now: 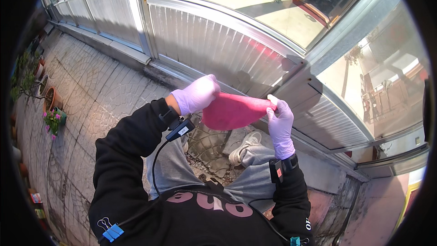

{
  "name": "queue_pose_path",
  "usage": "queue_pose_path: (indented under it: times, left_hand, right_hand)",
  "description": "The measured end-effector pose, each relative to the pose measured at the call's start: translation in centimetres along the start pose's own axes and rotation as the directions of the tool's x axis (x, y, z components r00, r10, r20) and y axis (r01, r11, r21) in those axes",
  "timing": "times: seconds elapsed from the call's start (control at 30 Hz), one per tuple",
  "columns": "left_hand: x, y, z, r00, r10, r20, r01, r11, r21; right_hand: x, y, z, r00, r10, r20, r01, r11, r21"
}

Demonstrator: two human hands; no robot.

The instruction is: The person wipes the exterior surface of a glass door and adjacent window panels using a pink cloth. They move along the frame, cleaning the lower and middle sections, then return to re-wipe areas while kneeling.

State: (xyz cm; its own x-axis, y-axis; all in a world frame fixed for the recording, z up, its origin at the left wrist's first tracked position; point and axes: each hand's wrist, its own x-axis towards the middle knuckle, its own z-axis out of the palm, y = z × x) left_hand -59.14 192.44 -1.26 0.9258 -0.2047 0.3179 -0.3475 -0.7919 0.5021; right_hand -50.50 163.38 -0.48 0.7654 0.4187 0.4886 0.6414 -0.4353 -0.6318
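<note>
A pink-red cloth [234, 111] is stretched between my two hands in front of my knees. My left hand [199, 93], in a thin lilac glove, is closed on the cloth's left end. On the other side my right hand [280, 123], gloved the same way, pinches the right corner between thumb and fingers. The cloth hangs lower toward the left and narrows to the right. Behind it stands a ribbed metal door panel [218, 45], apart from my hands, with a large glass pane [255, 9] above it.
Patterned paving [91, 91] stretches off to the left, with potted plants [53, 100] along its far side. A stone step [318, 168] runs below the metal frame on the right. Another glass pane [378, 73] stands at the right. Cables run along both sleeves.
</note>
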Motion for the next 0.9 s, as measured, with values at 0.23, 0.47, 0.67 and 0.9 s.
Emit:
queue_pose_path:
  times: [0.23, 0.47, 0.67, 0.9]
  left_hand:
    - [-0.3, 0.1, -2.4, 0.974, -0.203, -0.103, 0.205, 0.979, 0.011]
    - [0.2, -0.5, -0.3, 0.808, -0.586, 0.057, 0.413, 0.495, -0.765]
    - [0.3, 6.0, 5.7, 0.843, -0.538, -0.020, 0.213, 0.368, -0.905]
    - [0.1, 5.6, 2.1, 0.838, -0.535, 0.108, 0.190, 0.100, -0.977]
  right_hand:
    - [0.7, 0.7, -0.3, 0.980, -0.183, -0.073, 0.167, 0.968, -0.189]
    - [1.0, 1.7, 0.6, 0.841, 0.483, 0.242, -0.536, 0.687, 0.492]
    - [-2.4, -3.6, 4.3, 0.828, 0.363, 0.428, -0.561, 0.501, 0.659]
    - [-1.2, -3.1, 0.7, 0.908, 0.360, 0.214, -0.414, 0.692, 0.592]
